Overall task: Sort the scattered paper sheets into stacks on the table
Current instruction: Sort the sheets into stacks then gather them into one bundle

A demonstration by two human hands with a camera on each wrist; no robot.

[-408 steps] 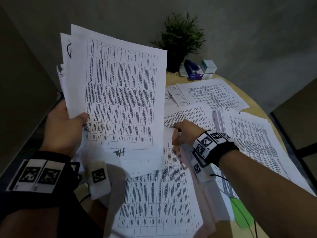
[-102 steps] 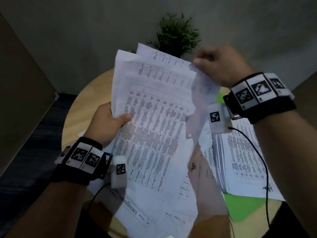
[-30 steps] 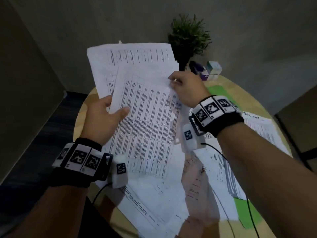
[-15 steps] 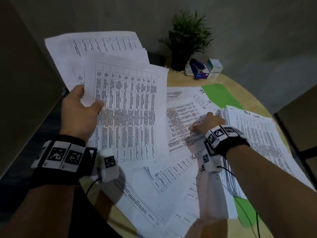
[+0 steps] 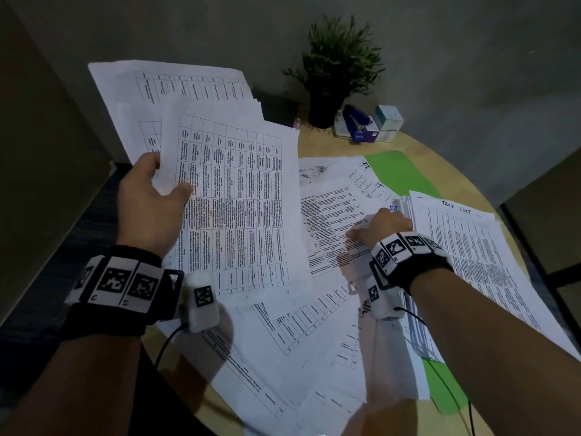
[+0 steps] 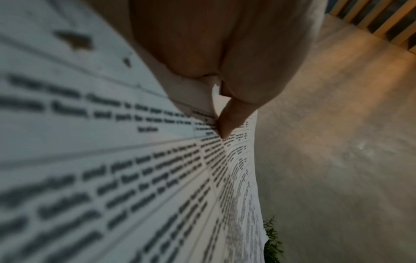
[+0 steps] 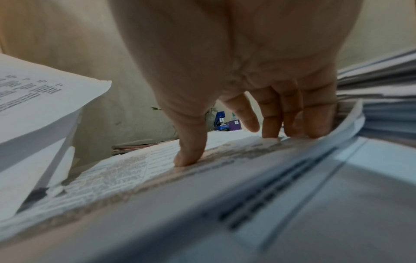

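My left hand (image 5: 151, 199) grips a bundle of printed table sheets (image 5: 232, 199) and holds it up over the left side of the table; the thumb (image 6: 227, 122) lies across the top page. My right hand (image 5: 382, 226) is down on a text sheet (image 5: 330, 209) in the middle of the table. Its thumb (image 7: 191, 153) and fingertips press on that sheet, close against the edge of a thick stack (image 5: 471, 256) headed with handwriting at the right. More loose sheets (image 5: 298, 335) fan out over the near part of the table.
A round wooden table (image 5: 320, 143) carries a green sheet (image 5: 399, 174) under the papers. At the back stand a potted plant (image 5: 336, 73), a blue stapler (image 5: 355, 121) and small boxes (image 5: 388, 118). A wall runs close behind.
My right hand let go of the held bundle's top corner and dropped onto the text sheet on the table. The left hand swung the bundle to the left.
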